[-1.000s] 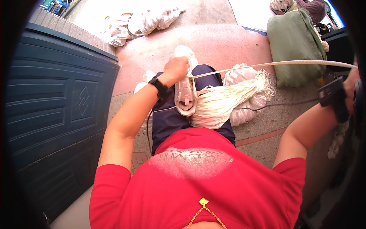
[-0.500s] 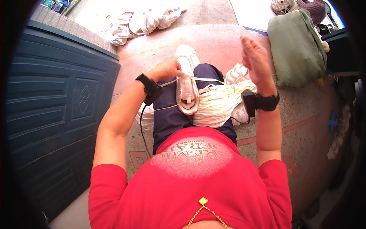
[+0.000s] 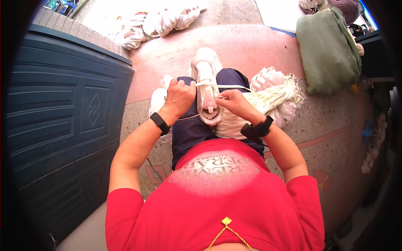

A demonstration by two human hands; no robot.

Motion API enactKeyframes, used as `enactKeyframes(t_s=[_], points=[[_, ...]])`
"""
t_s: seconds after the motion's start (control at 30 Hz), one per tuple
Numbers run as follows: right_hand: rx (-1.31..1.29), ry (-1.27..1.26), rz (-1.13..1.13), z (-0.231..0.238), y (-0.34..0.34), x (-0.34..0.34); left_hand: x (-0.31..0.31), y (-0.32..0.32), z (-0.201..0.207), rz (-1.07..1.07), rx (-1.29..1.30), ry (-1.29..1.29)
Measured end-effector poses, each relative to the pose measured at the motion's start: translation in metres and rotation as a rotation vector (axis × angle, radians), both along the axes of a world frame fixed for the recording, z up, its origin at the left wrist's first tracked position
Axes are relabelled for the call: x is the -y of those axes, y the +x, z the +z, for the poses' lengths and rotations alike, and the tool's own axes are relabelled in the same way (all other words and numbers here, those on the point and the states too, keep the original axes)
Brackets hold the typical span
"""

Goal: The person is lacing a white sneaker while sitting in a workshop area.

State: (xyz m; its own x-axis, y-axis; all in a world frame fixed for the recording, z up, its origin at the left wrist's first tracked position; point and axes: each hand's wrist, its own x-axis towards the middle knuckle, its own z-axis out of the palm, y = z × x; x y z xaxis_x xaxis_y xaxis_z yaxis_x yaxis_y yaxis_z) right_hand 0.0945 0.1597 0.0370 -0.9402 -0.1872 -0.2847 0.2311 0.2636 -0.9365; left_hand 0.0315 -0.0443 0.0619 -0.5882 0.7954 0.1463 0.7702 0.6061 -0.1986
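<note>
Left hand (LH) (image 3: 179, 98): pos. L. of shoe, fingers curled closed, thumb side gripping the flat, off-white fabric lace (image 3: 230, 86). Right hand (RH) (image 3: 236, 103): pos. R. of shoe, fingers bent, tips drawn together at R. edge of shoe opening; cannot tell if lace or other matl. is pinched there.

Workpiece: low-cut, white-and-pale-pink shoe (image 3: 206, 94), btwn LH & RH, above the lap, toe to far side, heel to near side. Lace crosses top of shoe L.-R., running out toward R. knee. Second thin strand runs L. from near heel.

Adj. R.: loose bundle of long, cream-coloured flat laces (image 3: 261, 100), over R. leg of dark navy fabric trousers (image 3: 190, 131), frayed-looking ends to far R. White shoes w/ ribbed soles (image 3: 268, 78) lie beside & behind bundle. More white items, partly hidden, beyond LH.

Wrists: black band w/ rectangular module (image 3: 160, 124) on L.; black strap w/ module (image 3: 258, 128) on R.

Surroundings: blue-grey panelled door (image 3: 63, 100), L.; bulging green fabric sack (image 3: 328, 52), far R.; heap of crumpled white items (image 3: 161, 23), far L.; speckled floor w/ pink section (image 3: 167, 50), far side. Operator: red short-sleeved shirt (image 3: 209, 209).
</note>
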Motion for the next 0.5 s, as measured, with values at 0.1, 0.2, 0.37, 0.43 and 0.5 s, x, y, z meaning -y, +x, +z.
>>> enactKeyframes(t_s=[0.1, 0.2, 0.37, 0.43, 0.5], points=[[-0.069, 0.137, 0.021, -0.006, -0.005, 0.02, -0.003, -0.003, -0.004, 0.103, -0.02, 0.048], [-0.279, 0.418, -0.085, -0.005, -0.014, 0.036, -0.004, -0.001, -0.02, 0.235, 0.009, 0.144], [-0.385, 0.566, -0.135, -0.011, -0.023, 0.049, -0.009, 0.004, -0.025, 0.445, 0.091, 0.276], [-0.41, 0.636, -0.119, -0.015, -0.026, 0.053, -0.008, 0.003, -0.028, 0.48, 0.113, 0.308], [-0.504, 0.721, -0.059, -0.022, -0.03, 0.055, -0.008, 0.003, -0.031, 0.514, 0.136, 0.341]])
